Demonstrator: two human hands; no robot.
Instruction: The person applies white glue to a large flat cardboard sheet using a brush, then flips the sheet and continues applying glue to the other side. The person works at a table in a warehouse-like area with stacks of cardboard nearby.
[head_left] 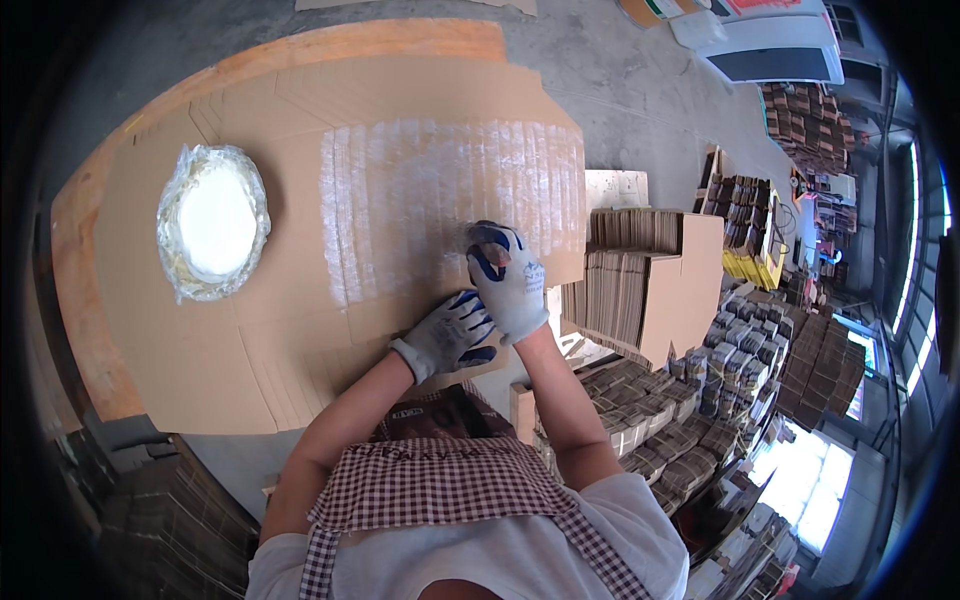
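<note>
A large flat cardboard sheet [285, 215] with crease lines lies in front of me. White, glue-like streaks [400, 190] cover a ribbed, roughly rectangular patch on its right part. My right hand [508, 285], in a white glove with blue fingers, is curled over the lower right of that patch. A small greyish thing shows at its fingertips, too hidden to name. Just below and to the left, my left hand [447, 335], gloved alike, rests near the sheet's front edge, fingers spread. On the left stands an oval container [263, 215] wrapped in crinkled clear plastic, bright white inside.
The cardboard rests on a wooden board [400, 40]. To the right stand stacked cardboard pieces [615, 290]. Bundled cardboard [640, 400] sits in piles beyond them, with a yellow pallet [755, 262] farther off. Concrete floor [625, 100] shows past the far edge.
</note>
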